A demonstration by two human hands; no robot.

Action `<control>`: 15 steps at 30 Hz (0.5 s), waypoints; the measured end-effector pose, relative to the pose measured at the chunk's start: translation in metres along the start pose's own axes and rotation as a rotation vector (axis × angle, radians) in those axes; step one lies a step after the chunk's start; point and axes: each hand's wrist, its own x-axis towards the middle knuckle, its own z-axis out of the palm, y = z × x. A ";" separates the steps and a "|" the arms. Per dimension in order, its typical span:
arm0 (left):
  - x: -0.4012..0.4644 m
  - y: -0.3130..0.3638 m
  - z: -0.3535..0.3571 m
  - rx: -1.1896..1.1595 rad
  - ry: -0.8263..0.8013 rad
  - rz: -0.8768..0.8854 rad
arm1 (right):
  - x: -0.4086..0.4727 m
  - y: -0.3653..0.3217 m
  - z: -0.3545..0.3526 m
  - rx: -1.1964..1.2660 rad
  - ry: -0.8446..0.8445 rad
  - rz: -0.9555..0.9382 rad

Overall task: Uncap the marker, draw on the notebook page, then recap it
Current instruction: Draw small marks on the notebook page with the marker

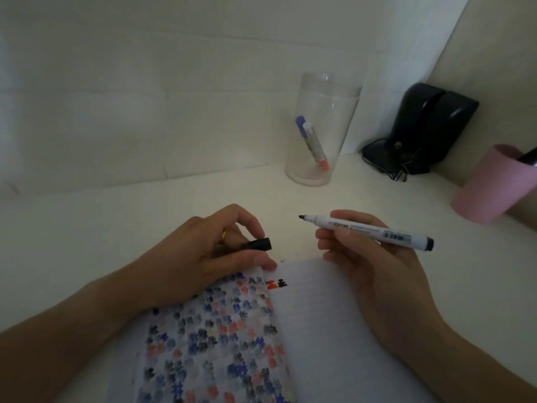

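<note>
An open notebook [325,330] lies at the near edge of the white desk. Its left page is filled with small blue, black and red marks; the right page is almost blank, with two small marks at its top left. My right hand [374,274] holds a white marker [369,229] above the top of the right page, uncapped, its black tip pointing left. My left hand [209,257] rests on the top of the left page and pinches the black cap [258,244] between thumb and fingers. Cap and tip are apart.
A clear plastic jar [319,132] with two markers stands at the back of the desk. A black device with a cable [424,132] sits in the right corner. A pink cup [494,184] holding a dark object stands at the far right.
</note>
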 end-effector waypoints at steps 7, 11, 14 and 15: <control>-0.004 0.012 -0.005 0.232 0.151 0.075 | 0.001 -0.004 0.002 0.057 0.056 0.077; -0.003 0.039 -0.006 0.268 0.393 0.076 | 0.003 -0.010 0.000 0.171 0.055 0.189; 0.003 0.057 -0.002 -0.247 0.420 -0.141 | 0.003 -0.015 -0.002 0.289 0.027 0.234; 0.004 0.061 0.001 -0.407 0.406 -0.193 | 0.003 -0.016 -0.003 0.324 0.028 0.233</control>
